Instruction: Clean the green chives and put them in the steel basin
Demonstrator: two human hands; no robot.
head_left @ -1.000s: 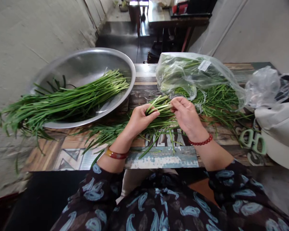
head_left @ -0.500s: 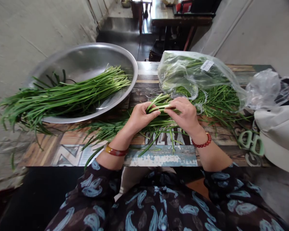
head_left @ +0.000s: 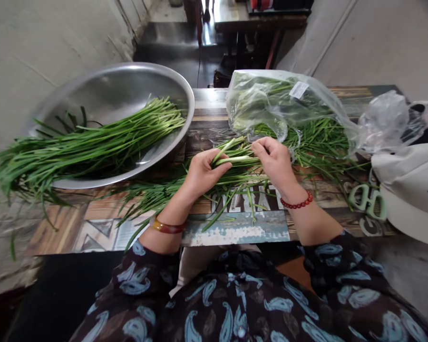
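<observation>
My left hand [head_left: 206, 173] grips a few garlic chives [head_left: 231, 159] between thumb and fingers, their pale stem ends pointing right. Close to those ends is my right hand [head_left: 276, 159], its thumb and fingertips pinched together. Whatever sits in that pinch, if anything, is too small to make out. Beneath both hands lies a loose pile of chives [head_left: 160, 192], with leaves spreading left across the table and stray pieces near its front edge.
A big metal basin [head_left: 110, 88] holds a thick bundle of chives at left. Behind my right hand, a clear plastic bag [head_left: 288, 102] half covers more chives. Green-handled scissors [head_left: 367, 202], a crumpled bag [head_left: 385, 121] and a pale cap [head_left: 410, 190] lie at right on the patterned wooden table [head_left: 62, 228].
My right hand has moved slightly up and away from the stem ends, its fingers curling tighter. My left hand keeps its hold. The whole view has shifted a little.
</observation>
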